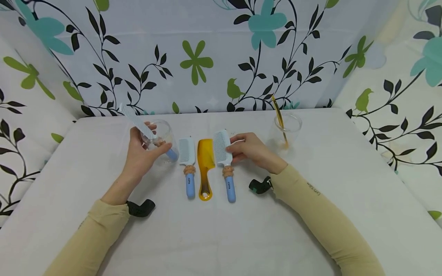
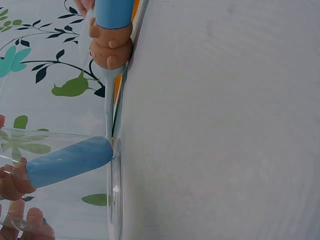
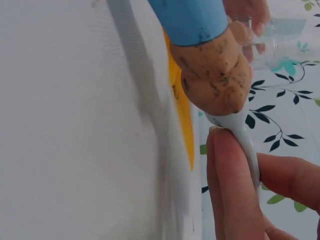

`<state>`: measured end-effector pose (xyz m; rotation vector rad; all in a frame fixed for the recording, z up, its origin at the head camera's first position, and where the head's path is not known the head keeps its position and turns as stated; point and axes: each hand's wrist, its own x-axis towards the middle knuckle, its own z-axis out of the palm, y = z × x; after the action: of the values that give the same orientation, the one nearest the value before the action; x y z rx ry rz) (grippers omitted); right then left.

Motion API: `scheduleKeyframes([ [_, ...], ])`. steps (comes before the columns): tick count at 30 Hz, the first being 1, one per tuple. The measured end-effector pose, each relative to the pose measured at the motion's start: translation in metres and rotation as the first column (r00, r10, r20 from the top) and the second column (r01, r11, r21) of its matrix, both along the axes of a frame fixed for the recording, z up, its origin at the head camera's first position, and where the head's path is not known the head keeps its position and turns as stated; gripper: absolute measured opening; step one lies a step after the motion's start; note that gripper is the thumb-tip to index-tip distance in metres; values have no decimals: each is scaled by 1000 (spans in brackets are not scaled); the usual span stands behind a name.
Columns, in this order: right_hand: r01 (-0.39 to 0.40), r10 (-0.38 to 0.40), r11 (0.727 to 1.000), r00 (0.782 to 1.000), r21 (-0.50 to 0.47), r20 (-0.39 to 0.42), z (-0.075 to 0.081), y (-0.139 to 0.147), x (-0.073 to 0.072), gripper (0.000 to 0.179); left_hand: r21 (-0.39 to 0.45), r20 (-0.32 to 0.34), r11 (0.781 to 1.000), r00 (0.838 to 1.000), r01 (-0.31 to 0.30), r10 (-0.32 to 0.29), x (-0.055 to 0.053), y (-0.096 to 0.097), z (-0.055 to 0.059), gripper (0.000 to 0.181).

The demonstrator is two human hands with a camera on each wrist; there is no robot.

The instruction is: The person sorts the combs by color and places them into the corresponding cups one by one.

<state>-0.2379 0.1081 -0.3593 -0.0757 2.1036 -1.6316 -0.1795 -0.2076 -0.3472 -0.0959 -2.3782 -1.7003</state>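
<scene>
My left hand [image 1: 143, 155] grips a clear cup [image 1: 164, 128], fingers and thumb round its sides. Inside the cup leans a comb with a blue handle [image 2: 70, 162] and brown bear-shaped neck; its pale toothed head [image 1: 138, 122] sticks out to the upper left. My right hand [image 1: 252, 150] pinches the pale head of a second blue-handled bear comb [image 1: 229, 188] between thumb and fingers. Left of that comb lies an amber comb [image 1: 206, 157], then a third blue-handled bear comb [image 1: 190, 186]. In the right wrist view, fingertips [image 3: 232, 155] press on the pale head just below the bear neck.
Another clear cup [image 1: 291, 130] stands at the back right with an amber comb [image 1: 279, 115] upright and tilted in it. The white table [image 1: 207, 237] ends at a patterned curtain [image 1: 214, 34] behind. Black wrist devices [image 1: 141, 208] are strapped at both sleeves.
</scene>
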Motion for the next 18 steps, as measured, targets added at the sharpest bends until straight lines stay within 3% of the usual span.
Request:
scheduleKeyframes([
  [8,4,-7,992,1000,-125,-22,14,4,4,38,1,2,1000,1000,-1,1,1,0,0,85],
  [18,-25,5,986,993,-167,-118,24,3,9,31,-12,0,1000,1000,-3,3,2,0,1,87],
])
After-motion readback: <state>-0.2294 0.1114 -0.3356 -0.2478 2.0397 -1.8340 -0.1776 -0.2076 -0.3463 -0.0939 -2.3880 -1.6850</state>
